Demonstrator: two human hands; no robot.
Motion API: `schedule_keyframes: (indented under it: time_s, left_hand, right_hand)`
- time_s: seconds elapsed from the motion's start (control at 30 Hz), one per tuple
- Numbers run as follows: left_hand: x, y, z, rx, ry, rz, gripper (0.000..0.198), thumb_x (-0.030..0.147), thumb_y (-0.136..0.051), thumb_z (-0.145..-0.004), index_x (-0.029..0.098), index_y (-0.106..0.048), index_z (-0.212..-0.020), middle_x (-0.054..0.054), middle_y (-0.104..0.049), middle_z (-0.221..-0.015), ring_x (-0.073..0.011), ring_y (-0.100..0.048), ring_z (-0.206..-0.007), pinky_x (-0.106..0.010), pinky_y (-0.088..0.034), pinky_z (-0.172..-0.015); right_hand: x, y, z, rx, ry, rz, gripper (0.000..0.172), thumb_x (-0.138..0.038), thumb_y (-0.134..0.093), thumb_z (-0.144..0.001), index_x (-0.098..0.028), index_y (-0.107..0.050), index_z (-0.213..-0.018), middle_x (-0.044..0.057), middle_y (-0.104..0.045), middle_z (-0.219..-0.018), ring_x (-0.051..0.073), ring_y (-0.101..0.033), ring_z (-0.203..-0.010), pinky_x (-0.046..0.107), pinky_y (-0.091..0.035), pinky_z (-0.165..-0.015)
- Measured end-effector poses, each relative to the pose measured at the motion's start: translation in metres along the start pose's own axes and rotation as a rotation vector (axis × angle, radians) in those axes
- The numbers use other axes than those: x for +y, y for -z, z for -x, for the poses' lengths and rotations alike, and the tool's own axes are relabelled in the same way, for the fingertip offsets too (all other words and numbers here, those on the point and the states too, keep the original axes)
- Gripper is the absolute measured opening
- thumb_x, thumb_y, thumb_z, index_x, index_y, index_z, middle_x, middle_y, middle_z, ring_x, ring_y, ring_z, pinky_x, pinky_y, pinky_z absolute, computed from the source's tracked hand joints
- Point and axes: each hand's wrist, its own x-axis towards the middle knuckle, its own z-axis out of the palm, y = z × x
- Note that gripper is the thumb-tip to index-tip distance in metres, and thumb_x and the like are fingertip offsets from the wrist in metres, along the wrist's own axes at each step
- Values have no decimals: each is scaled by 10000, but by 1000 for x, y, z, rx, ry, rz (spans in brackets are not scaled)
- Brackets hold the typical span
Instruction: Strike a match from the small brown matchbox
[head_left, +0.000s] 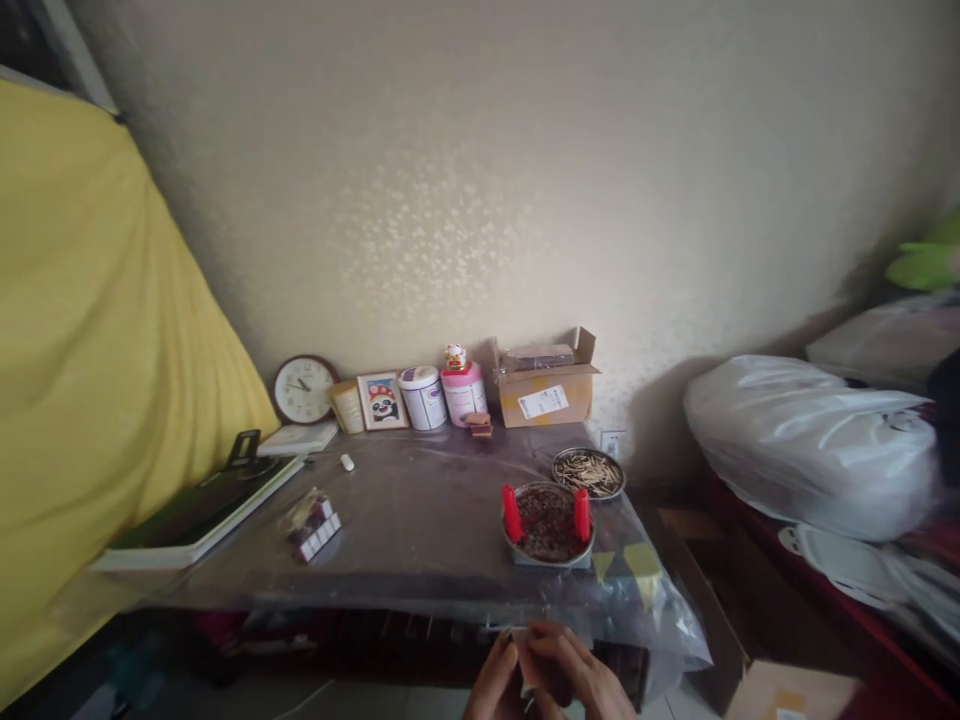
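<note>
My left hand [496, 685] and my right hand [576, 672] meet at the bottom edge of the view, in front of the table [420, 520]. Their fingers are pressed together round a small pale thing [523, 660] that I cannot make out. Just beyond them, near the table's front edge, stands a round metal dish [549, 524] of dark pieces with two red cylinders upright in it. A second metal dish [589, 472] holding pale sticks sits behind it to the right.
The table is covered in clear plastic sheet. Along the wall stand a clock [304, 389], a framed picture [382, 400], tubs and an open cardboard box [546, 388]. A book [199, 515] lies left, a yellow curtain [82, 350] beyond. White bags [810, 440] lie right.
</note>
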Motion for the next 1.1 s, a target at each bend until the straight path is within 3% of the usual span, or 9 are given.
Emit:
schedule_keyframes:
  time_s: [0.3,0.57,0.73,0.93,1.1]
  left_hand:
    - [0,1,-2,5,12,79,196,316,-781,-654,286,-750,-845,-4,-750,-922,-159,-630,-889,-261,-418,-754]
    - [9,-26,13,-165,-48,15,248,371,-675,-751,214,-725,-936,-82,-698,-1078,-245,-576,-1061,-318,-420,-835]
    - [11,-33,19,-142,-77,-24,230,355,-648,-774,221,-716,-948,-88,-698,-1056,-261,-572,-1071,-365,-407,-902]
    - [7,-37,23,-169,-135,1,209,263,-549,-862,206,-696,-1000,-75,-689,-1099,-215,-576,-1058,-353,-410,-924]
    - [7,-39,27,-139,-104,-14,226,240,-529,-880,209,-669,-1055,-60,-698,-1083,-194,-583,-1045,-311,-429,-878]
  right_hand:
    - [-17,10,-7,-67,9,-29,290,-175,-537,-839,-222,-601,-1118,111,-641,-1184,192,-684,-993,243,-549,-872]
    - [-14,15,-5,-110,28,-14,361,-147,-537,-820,-231,-579,-1169,105,-646,-1170,215,-659,-1057,268,-544,-897]
    - [-10,16,-1,-83,62,-4,369,-147,-527,-818,-226,-554,-1177,110,-600,-1254,209,-629,-1110,274,-532,-919]
    - [-14,10,2,-10,22,-15,378,-122,-499,-804,-250,-527,-1159,67,-641,-1126,197,-639,-1052,270,-544,-867]
    - [-18,2,3,43,-66,-5,422,-76,-467,-753,-248,-493,-1137,34,-637,-1028,179,-639,-943,281,-520,-840]
